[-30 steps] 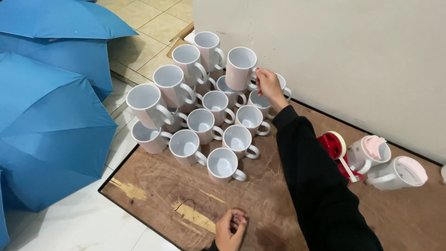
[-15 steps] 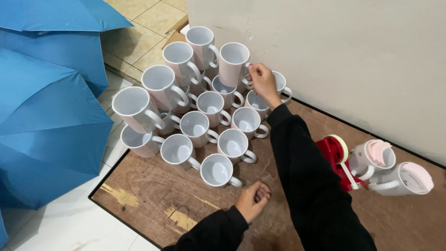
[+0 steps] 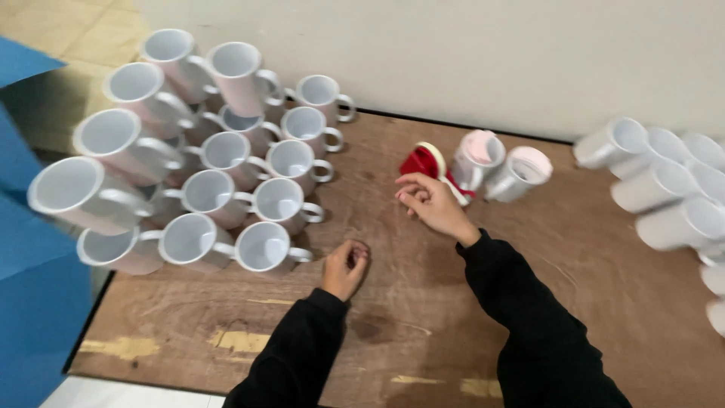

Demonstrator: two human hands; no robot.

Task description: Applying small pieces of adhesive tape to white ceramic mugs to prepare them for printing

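Your right hand (image 3: 430, 202), half open and empty, hovers near the red tape dispenser (image 3: 424, 162) at the centre; your left hand (image 3: 346, 266) rests curled on the wooden board (image 3: 393, 332).

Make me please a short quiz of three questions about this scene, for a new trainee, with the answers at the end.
1. True or false: the right hand is gripping one of the stacked white mugs.
2. Which thing lies nearest the right hand? A) the blue umbrella B) the red tape dispenser C) the mugs on the far right
3. Where does the left hand rest, and is it holding anything?

Key
1. False: the hand is in the air, fingers loosely open, apart from the stack.
2. B.
3. On the wooden board, curled like a fist, close to the nearest mug of the stack; nothing shows in it.
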